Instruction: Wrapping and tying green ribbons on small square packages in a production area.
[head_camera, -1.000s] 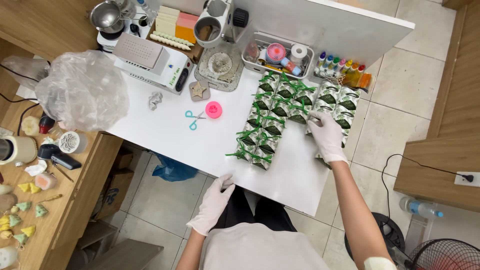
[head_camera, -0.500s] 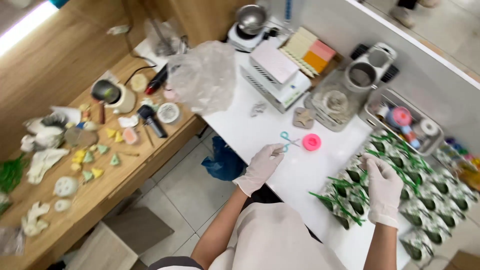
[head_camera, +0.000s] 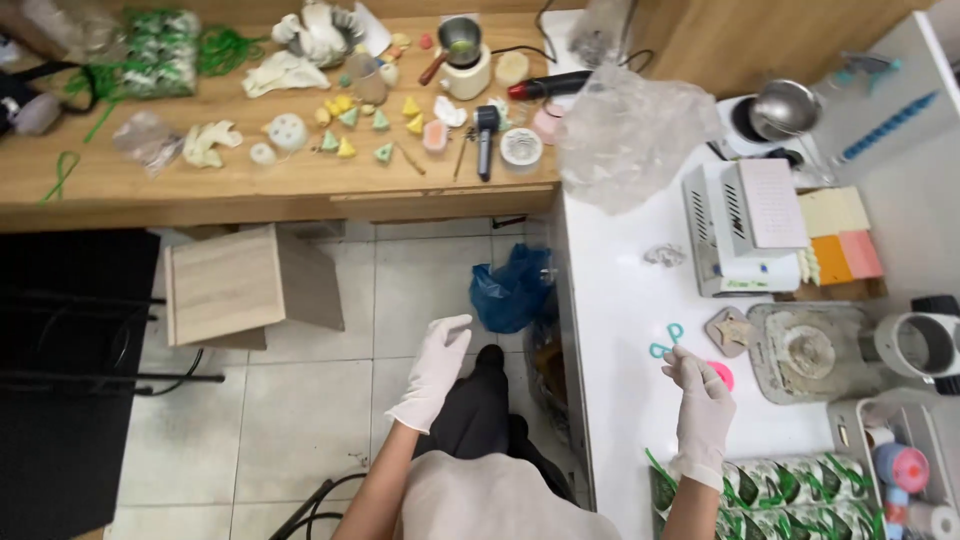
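The small teal scissors (head_camera: 665, 341) lie on the white desk (head_camera: 620, 300) just beside a pink disc (head_camera: 719, 375), the gloved right hand (head_camera: 700, 400) reaching them with fingers bunched at the handles, while the gloved left hand (head_camera: 437, 365) hangs loosely spread over the tiled floor (head_camera: 300, 400).

left hand (head_camera: 436, 368): white glove
right hand (head_camera: 702, 400): white glove
scissors (head_camera: 666, 341): teal handles
small round disc (head_camera: 720, 375): bright pink
worktop (head_camera: 620, 330): plain white
packets (head_camera: 790, 497): white with a dark green leaf pattern
bag on the floor (head_camera: 512, 290): blue
wooden bench (head_camera: 200, 180): light brown
small cones (head_camera: 375, 120): yellow and pale green
pads (head_camera: 840, 240): cream, orange and pink
floor (head_camera: 250, 420): pale tiles
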